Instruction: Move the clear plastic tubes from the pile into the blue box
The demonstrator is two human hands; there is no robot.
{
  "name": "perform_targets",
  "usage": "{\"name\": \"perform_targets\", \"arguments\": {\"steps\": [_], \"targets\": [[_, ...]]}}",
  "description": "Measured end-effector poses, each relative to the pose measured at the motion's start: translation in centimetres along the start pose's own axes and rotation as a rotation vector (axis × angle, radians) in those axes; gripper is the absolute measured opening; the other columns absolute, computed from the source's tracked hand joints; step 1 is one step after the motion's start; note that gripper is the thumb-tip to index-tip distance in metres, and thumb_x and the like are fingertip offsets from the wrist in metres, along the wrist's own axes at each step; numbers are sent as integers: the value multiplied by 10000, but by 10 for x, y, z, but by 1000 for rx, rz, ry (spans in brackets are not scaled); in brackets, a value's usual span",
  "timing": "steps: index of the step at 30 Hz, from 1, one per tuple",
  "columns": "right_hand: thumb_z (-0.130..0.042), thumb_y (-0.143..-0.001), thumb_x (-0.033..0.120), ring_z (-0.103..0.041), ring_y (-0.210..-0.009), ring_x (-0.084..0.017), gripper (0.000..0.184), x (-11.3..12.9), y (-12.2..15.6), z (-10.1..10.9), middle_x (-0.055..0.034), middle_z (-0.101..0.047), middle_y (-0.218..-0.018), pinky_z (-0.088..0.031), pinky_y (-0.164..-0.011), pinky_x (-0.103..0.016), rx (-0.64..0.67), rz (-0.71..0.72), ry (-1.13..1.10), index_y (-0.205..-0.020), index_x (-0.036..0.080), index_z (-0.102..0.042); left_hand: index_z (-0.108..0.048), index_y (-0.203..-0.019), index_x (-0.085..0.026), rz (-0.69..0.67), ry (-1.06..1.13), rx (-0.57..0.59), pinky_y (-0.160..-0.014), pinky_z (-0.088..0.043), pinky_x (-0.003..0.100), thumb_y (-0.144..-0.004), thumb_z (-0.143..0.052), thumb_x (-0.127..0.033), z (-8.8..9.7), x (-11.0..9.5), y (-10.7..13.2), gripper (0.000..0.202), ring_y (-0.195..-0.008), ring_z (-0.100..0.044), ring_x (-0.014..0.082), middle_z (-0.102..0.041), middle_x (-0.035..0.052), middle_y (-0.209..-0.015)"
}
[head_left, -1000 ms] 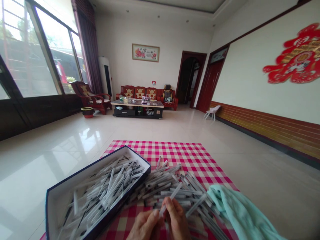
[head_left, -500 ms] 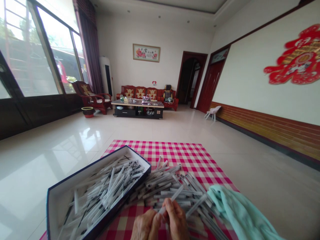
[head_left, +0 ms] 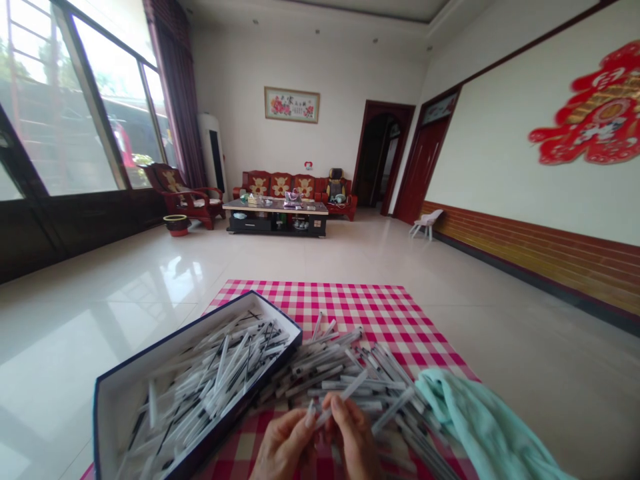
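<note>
Low in front of me, my right hand pinches a translucent white pen barrel, which slants up and to the right. My left hand is beside it at the barrel's lower end, with thumb and fingers pressed together. A small pale bit shows at the left thumb tip, too small to name. Just beyond the hands lies a loose pile of pens, whitish with dark ends. At the left, a dark-blue-edged box with white inner walls holds many pale barrels and thin black refills.
A pink-and-white checked cloth covers the table under the box and pile. A mint-green cloth lies bunched at the right. Farther off, a low coffee table stands before a wooden sofa, with a small chair by the right wall.
My left hand has moved slightly left and down, its thumb coming off the barrel's lower end. My right hand and the barrel stay nearly in place.
</note>
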State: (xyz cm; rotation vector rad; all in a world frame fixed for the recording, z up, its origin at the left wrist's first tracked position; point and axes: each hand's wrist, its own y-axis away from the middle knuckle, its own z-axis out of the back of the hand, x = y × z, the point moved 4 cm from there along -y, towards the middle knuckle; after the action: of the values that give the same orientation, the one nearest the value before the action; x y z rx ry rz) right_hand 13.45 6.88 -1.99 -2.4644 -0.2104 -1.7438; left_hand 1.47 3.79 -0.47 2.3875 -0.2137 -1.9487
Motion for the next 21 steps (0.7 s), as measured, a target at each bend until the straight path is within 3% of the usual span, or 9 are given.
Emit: {"name": "perform_targets", "arguments": {"steps": [3,6,10,12,16,19,21], "targets": [[-587,-782,541,-473,-510,-138,381,5,2,-3,18,-539,-519,-374,-520,-260,14,47,98,-855,181,-690,-662,-698,-129,-90,-200,19,-499,-342,198,-781,-551,-585,3,-6,1,477,-500,-449,89,-514,-25,-540],[-610,-761,536,-471,-539,-146,383,6,3,-4,5,-551,-567,-376,-532,-270,5,62,158,-864,181,-709,-677,-719,-150,-251,-479,-31,-479,-358,193,-844,-500,-514,6,-8,2,423,-489,-486,99,-537,-19,-535],[-593,-766,557,-435,-530,-137,462,-1,0,-3,22,-517,-564,-351,-533,-270,46,37,140,-1004,170,-674,-658,-825,-183,-618,-877,-208,-574,-455,202,-904,-452,-348,16,-20,7,276,-610,-609,136,-631,23,-685],[-562,-782,571,-426,-521,-131,494,-4,-2,0,33,-506,-559,-348,-537,-264,29,50,98,-1063,171,-639,-632,-901,-185,-724,-1026,-336,-618,-479,219,-919,-425,-310,28,-31,10,242,-667,-638,150,-644,38,-747],[-552,-798,548,-416,-503,-118,432,-7,-6,7,46,-482,-540,-344,-530,-248,-54,84,58,-997,174,-638,-609,-915,-200,-628,-1312,-596,-577,-470,245,-925,-404,-337,68,-58,15,247,-654,-641,165,-632,24,-753],[-570,-794,524,-422,-496,-117,394,-6,-6,10,49,-479,-529,-339,-520,-241,-93,91,46,-959,173,-643,-615,-928,-199,-389,-1470,-741,-576,-457,266,-928,-388,-307,97,-70,18,252,-685,-654,184,-655,32,-830],[-581,-786,520,-432,-494,-121,390,-5,-6,10,46,-489,-526,-340,-514,-242,-119,95,46,-948,172,-646,-629,-962,-191,-252,-1513,-774,-588,-459,281,-928,-376,-283,111,-72,19,272,-709,-662,197,-673,48,-887]]}}
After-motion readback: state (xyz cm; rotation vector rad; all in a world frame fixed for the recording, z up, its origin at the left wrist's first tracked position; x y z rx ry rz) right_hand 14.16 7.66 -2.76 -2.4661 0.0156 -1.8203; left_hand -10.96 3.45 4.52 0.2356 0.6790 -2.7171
